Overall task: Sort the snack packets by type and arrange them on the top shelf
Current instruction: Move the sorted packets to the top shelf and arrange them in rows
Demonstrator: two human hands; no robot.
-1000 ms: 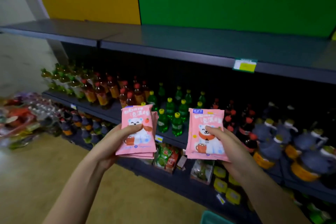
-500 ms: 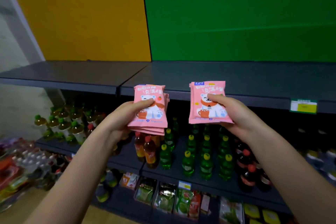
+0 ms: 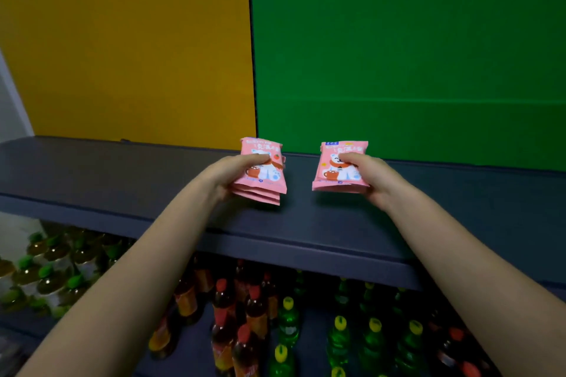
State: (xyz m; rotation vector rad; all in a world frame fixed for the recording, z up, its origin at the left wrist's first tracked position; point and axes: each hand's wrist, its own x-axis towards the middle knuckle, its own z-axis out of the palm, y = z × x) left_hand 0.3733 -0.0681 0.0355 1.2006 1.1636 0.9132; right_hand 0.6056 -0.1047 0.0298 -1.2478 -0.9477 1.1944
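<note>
My left hand (image 3: 232, 171) grips a small stack of pink snack packets (image 3: 265, 176) printed with a white bear and a cup. My right hand (image 3: 370, 176) grips another pink packet (image 3: 335, 162) of the same print. Both are held over the dark grey top shelf (image 3: 122, 180), just above its surface, about a hand's width apart. Thumbs press on the packet fronts, fingers are hidden beneath. Whether the packets touch the shelf I cannot tell.
Behind the shelf stand a yellow panel (image 3: 128, 46) at left and a green panel (image 3: 407, 49) at right. Below the shelf edge (image 3: 306, 254) are rows of bottles: red-capped brown ones (image 3: 245, 309) and yellow-capped green ones (image 3: 340, 337).
Both hands have risen and reached forward with the packets, from in front of the lower shelves to over the top shelf. The view has tilted upward.
</note>
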